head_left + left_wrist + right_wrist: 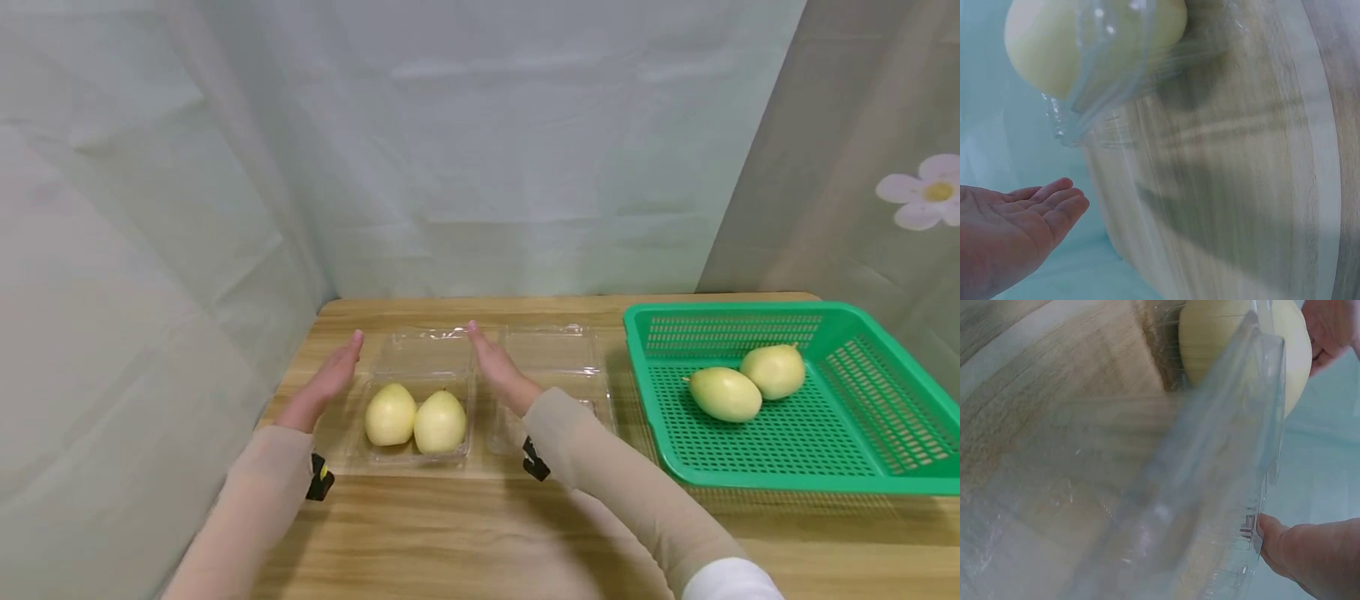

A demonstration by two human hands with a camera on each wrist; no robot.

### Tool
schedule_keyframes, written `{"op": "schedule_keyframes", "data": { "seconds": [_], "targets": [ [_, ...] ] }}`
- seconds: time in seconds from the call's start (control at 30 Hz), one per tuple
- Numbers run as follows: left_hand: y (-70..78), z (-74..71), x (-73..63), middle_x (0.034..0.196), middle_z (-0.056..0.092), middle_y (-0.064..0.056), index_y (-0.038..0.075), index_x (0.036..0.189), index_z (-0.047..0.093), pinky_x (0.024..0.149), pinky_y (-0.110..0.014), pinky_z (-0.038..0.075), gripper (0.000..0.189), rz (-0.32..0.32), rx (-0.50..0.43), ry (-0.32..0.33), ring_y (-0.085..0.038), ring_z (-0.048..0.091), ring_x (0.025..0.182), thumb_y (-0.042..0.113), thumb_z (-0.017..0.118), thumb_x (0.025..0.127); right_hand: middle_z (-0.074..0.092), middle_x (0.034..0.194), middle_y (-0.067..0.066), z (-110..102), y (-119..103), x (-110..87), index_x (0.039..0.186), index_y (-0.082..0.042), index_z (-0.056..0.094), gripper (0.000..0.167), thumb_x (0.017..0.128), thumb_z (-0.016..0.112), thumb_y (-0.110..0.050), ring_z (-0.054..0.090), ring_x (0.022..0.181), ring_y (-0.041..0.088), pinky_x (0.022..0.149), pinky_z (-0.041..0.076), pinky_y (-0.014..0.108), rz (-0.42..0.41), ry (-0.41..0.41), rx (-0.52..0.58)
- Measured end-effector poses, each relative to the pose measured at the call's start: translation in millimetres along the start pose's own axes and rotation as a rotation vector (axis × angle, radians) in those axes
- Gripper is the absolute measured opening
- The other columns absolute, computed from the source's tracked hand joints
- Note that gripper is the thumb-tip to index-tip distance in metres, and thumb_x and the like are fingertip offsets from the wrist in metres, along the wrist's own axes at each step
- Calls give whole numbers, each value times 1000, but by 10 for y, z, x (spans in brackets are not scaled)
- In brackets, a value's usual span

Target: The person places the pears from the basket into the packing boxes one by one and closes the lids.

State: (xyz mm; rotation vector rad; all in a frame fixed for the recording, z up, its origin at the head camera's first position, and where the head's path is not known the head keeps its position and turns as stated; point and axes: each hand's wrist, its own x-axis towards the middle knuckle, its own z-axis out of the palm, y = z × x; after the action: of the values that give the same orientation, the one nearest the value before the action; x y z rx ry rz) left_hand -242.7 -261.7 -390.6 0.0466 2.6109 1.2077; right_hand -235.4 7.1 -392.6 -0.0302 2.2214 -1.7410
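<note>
Two pale yellow pears [440, 422] sit side by side in a clear plastic box [416, 457], whose hinged lid [422, 353] lies back, away from me. To the left of this box is my left hand [330, 379], held edge-on with straight fingers and apart from it. My right hand [501, 368] is over the gap between this box and a second clear box [555, 383], fingers extended forward. In the right wrist view, the right hand [1300, 550] overlaps the clear plastic edge. My right forearm hides part of the second box.
A green plastic basket [750, 479] stands on the right of the wooden table [420, 533], with two more pears [724, 394] inside. Pale cloth [510, 167] hangs behind the table and along its left side.
</note>
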Motion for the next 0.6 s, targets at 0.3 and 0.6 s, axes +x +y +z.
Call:
{"op": "schedule_keyframes", "data": {
  "seconds": [0.3, 0.6],
  "targets": [
    [-152, -19, 140, 147, 7, -42, -5, 147, -14, 117, -57, 11, 86, -76, -236, -105, -53, 12, 138, 61, -7, 93, 26, 153, 24, 9, 22, 49, 152, -14, 23, 80, 93, 17, -69, 25, 140, 42, 117, 18, 53, 64, -29, 110],
    [-511, 28, 417, 150, 7, -36, -19, 142, -4, 119, -48, 17, 115, -134, -444, -134, -42, 22, 140, 78, -6, 81, 14, 154, 30, 20, -11, 74, 153, -8, 10, 81, 96, 14, -65, 18, 141, 45, 119, 16, 48, 92, -67, 268]
  ]
}}
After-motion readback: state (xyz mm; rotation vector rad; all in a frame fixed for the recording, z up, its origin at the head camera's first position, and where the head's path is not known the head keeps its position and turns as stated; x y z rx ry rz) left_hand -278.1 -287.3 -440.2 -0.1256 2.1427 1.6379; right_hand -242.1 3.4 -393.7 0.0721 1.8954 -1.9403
